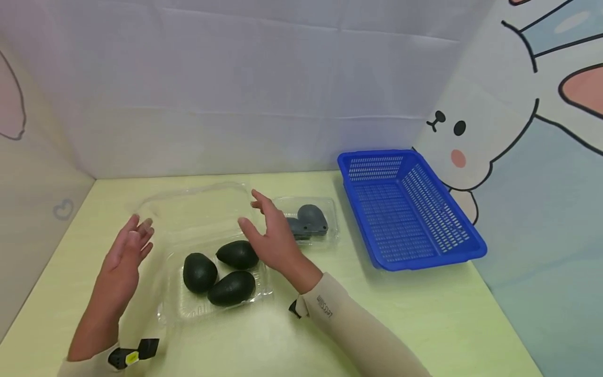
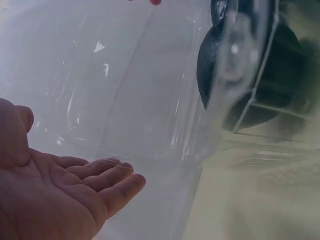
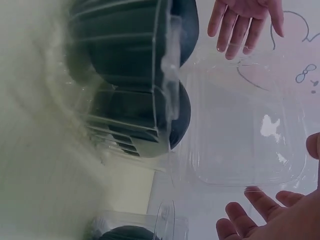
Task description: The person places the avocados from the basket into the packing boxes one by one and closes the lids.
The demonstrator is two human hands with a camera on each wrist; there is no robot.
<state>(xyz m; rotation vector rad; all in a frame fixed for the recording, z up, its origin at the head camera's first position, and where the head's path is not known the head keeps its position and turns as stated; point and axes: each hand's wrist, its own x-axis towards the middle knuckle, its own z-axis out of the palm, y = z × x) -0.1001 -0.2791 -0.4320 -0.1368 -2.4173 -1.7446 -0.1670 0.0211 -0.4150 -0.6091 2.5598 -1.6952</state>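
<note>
A clear plastic clamshell box (image 1: 186,311) stands on the table with its lid (image 1: 198,209) raised at the back. Three dark green avocados (image 1: 200,273) lie in its base. To the left of the lid is my left hand (image 1: 126,248), fingers loosely extended and holding nothing. My right hand (image 1: 278,238) is on the other side, thumb and fingers spread apart, also holding nothing. In the right wrist view, fingertips of the right hand (image 3: 280,215) come close to the lid's edge (image 3: 240,184); whether they touch, I cannot tell.
Behind my right hand stands a smaller clear box (image 1: 333,220) with dark grey pieces (image 1: 312,217) in it, partly hidden. A blue plastic basket (image 1: 386,220) is on the right side of the table. White cloth (image 1: 235,104) hangs behind; a rabbit-print cloth (image 1: 494,131) is on the right.
</note>
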